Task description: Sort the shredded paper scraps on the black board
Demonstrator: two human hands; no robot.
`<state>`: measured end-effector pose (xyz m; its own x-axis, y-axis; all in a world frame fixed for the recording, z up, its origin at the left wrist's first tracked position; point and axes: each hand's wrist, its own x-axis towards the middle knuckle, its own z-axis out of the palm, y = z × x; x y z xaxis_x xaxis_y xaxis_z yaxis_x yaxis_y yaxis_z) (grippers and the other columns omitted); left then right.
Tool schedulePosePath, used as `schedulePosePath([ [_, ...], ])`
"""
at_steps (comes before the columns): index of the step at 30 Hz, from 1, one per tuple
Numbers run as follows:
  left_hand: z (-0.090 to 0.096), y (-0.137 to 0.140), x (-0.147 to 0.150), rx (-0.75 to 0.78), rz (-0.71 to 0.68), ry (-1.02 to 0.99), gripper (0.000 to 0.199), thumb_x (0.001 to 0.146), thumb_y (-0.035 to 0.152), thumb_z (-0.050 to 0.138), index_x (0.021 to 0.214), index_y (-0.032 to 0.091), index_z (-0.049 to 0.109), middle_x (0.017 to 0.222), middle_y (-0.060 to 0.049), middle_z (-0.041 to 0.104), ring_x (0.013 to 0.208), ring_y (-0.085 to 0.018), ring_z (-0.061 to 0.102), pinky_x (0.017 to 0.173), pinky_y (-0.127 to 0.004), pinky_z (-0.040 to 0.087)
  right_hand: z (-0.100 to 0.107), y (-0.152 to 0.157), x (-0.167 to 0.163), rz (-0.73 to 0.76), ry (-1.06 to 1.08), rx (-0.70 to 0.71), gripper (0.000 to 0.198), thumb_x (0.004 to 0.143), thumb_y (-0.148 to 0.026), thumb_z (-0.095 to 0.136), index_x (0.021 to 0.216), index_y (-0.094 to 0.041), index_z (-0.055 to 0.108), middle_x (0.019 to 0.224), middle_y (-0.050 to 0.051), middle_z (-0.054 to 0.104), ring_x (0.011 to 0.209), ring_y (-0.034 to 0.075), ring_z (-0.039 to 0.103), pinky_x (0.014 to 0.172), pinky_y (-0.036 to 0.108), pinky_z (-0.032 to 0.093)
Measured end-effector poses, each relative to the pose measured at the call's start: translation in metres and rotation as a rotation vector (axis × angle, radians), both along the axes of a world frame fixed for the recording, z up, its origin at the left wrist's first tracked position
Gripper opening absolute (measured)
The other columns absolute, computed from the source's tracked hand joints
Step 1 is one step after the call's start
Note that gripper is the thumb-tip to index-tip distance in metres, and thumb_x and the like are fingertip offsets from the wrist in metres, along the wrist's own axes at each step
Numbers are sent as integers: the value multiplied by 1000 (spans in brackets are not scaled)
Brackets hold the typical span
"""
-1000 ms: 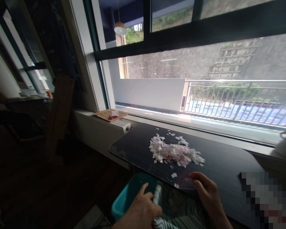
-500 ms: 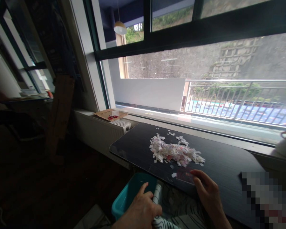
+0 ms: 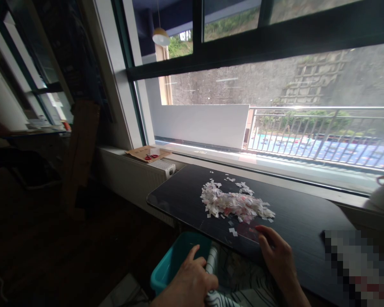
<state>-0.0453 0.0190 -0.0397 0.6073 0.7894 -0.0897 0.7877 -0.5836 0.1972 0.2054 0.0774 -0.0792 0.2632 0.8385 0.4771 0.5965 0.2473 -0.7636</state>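
My left hand [image 3: 192,275] rests over the right rim of a teal plastic bin [image 3: 166,264], index finger stretched out and the other fingers partly bent. It lies against striped clothing [image 3: 212,260] on my lap, and nothing shows in it. My right hand [image 3: 278,251] is at the table's near edge, thumb and index finger pinched together on a thin, see-through pinkish sheet [image 3: 247,230] whose kind is unclear. Just beyond it lies a heap of small cut paper pieces [image 3: 233,202]. A couple of white paper scraps [image 3: 233,232] lie left of the pinch.
The dark table [image 3: 304,217] stands against a window sill. Red-handled scissors [image 3: 151,157] lie on brown cardboard [image 3: 137,153] above a radiator [image 3: 141,177]. A cardboard piece [image 3: 83,157] leans at left. A blurred-out item [image 3: 361,268] lies at the right.
The white scrap near the table's edge now has another beside it. My right hand and the see-through sheet have shifted slightly. My left hand stays in place.
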Motion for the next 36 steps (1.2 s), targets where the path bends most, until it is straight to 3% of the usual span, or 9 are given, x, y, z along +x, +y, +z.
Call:
schedulePosePath([
  [4,-4,5,-1,-43,-22,-3,12,64,25,75,68,22,65,68,2,60,78,-19,59,110,-48,15,0,-1,-2,-57,31,6,28,76,-36,53,85,-18,73,83,6,76,74,22,70,62,25,54],
  [8,-7,11,-2,-110,-59,6,13,63,27,75,66,21,64,64,2,58,78,-20,59,109,-53,15,1,-1,0,32,25,10,27,74,-37,55,83,-19,73,81,5,76,71,21,70,61,24,54],
  [15,0,3,-1,-28,-24,-7,11,65,25,75,70,22,66,70,1,61,81,-21,59,109,-51,16,3,-3,4,72,66,-15,24,71,-32,54,74,-18,73,73,5,75,66,22,70,55,23,53],
  [24,-10,13,-3,-91,-73,-1,13,65,31,73,66,22,63,65,2,58,78,-20,59,108,-53,17,3,-4,5,116,42,-25,23,71,-31,53,72,-19,72,72,4,75,66,22,70,54,23,53],
  [32,-3,6,-1,-107,-25,-11,17,64,30,77,64,21,62,66,2,58,78,-18,59,110,-47,15,3,1,-2,147,-35,82,25,78,-34,56,87,-19,73,78,4,73,66,18,67,59,22,52],
  [36,0,7,-1,-126,-21,3,15,64,27,76,64,21,62,65,2,56,78,-18,59,111,-48,13,-1,3,-3,138,-85,58,25,79,-36,55,86,-19,73,73,3,72,61,17,65,59,23,52],
])
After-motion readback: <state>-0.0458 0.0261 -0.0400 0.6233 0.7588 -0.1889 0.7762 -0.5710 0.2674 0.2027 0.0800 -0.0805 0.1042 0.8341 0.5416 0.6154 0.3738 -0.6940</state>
